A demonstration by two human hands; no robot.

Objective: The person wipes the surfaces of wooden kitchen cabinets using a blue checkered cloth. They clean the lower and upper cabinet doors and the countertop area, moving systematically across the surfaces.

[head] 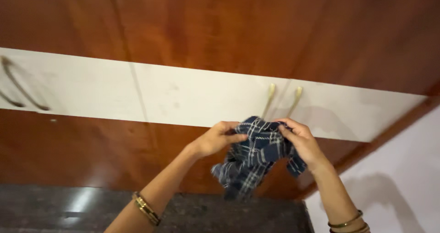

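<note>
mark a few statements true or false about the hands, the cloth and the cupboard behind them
1. Both hands grip the checked cloth. True: the left hand and right hand each pinch its top edge.
2. The cloth is plain red. False: it is dark blue with white checks.
3. The cloth lies flat on the floor. False: it hangs bunched in the air.
4. Two metal handles show on the cupboard's white band. True.
5. The wrists are bare. False: bangles sit on both.

A reddish-brown wooden wardrobe [220,27] carries a white band [137,93] across its doors, with two pale handles [282,100] side by side. Below lies dark speckled floor [68,210]; a white wall [403,178] stands right.
</note>
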